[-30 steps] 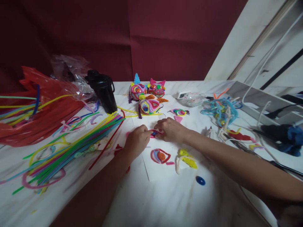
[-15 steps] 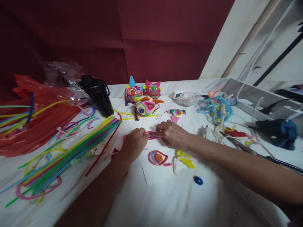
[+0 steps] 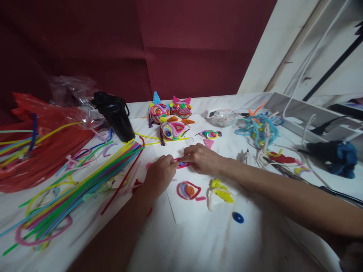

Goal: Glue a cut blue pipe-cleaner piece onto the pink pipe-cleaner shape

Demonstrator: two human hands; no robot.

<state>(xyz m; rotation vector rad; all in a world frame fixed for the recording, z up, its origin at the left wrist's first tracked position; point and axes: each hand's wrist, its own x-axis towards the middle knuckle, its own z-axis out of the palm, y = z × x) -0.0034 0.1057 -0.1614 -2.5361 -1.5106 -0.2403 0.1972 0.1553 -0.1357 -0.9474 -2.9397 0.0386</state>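
Left hand [image 3: 161, 173] and right hand [image 3: 201, 158] are both on a little pink-edged piece [image 3: 183, 164] above some white paper [image 3: 185, 212], though I can't tell how tight the grip is. Closer in there's a red-rimmed eye shape [image 3: 189, 190], yellow fuzzy bits [image 3: 224, 195] and a blue disc [image 3: 238, 217] on the bench [image 3: 198, 249]. Pipe cleaners [image 3: 85, 189] pile up left, near a black bottle [image 3: 116, 119], with three colorful craft heads [image 3: 174, 129] further back.

Left hand [image 3: 160, 174] and right hand [image 3: 201, 158] bare. Left forearm [image 3: 121, 226], right forearm [image 3: 269, 189] bare too, slender, smooth, tapering toward wrists. Sleeves, if any, too dim to tell.
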